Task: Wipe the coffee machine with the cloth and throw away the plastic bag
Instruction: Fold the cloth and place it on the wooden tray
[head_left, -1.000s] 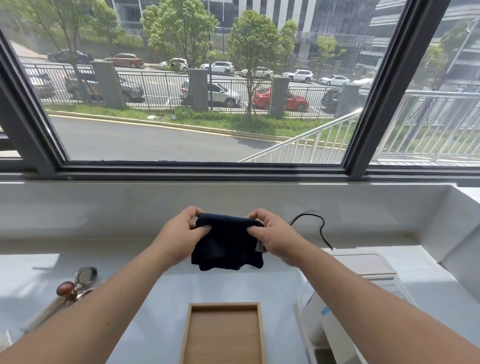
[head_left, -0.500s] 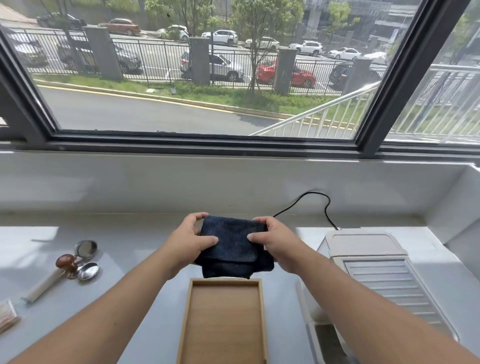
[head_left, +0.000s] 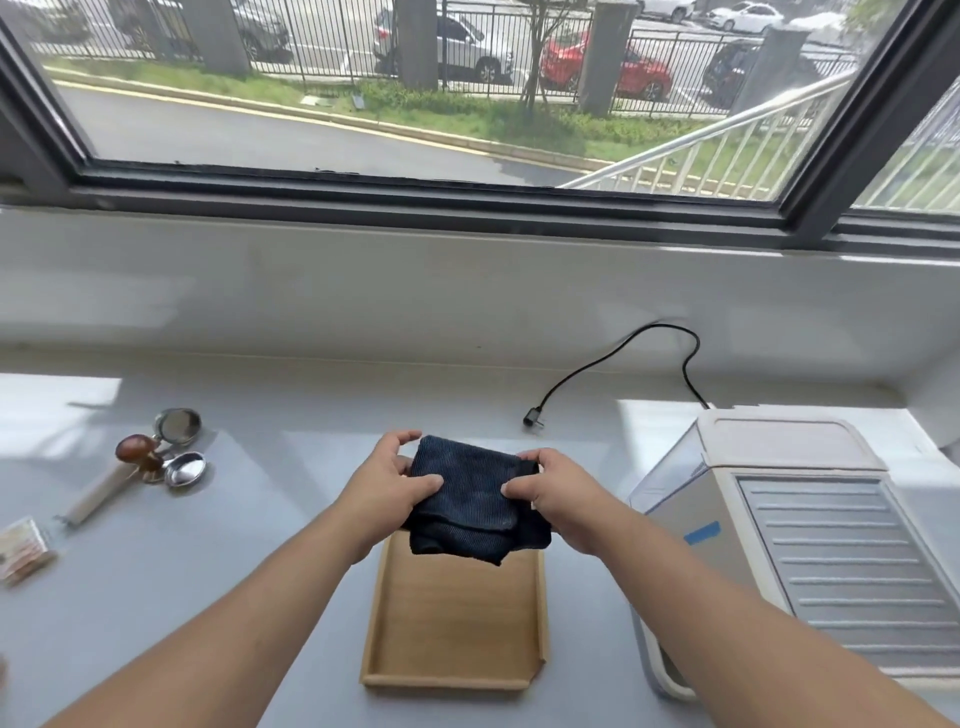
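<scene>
A folded dark blue cloth (head_left: 470, 499) hangs just above the far end of a wooden tray (head_left: 457, 623). My left hand (head_left: 387, 486) grips its left edge and my right hand (head_left: 558, 496) grips its right edge, thumbs on top. The white coffee machine (head_left: 810, 545) stands to the right of the tray, its ribbed top facing up, with a strip of blue tape on its side. A small clear packet with reddish contents (head_left: 23, 548) lies at the left edge of the counter; I cannot tell whether it is the plastic bag.
A black power cable (head_left: 613, 364) lies unplugged on the counter behind the machine. A wood-handled tamper, a portafilter with a pale handle and metal baskets (head_left: 166, 460) lie at the left. A white sill wall and window run along the back.
Both hands have lowered the cloth toward the tray and folded it tighter. The view has tilted down, showing more of the counter and the coffee machine.
</scene>
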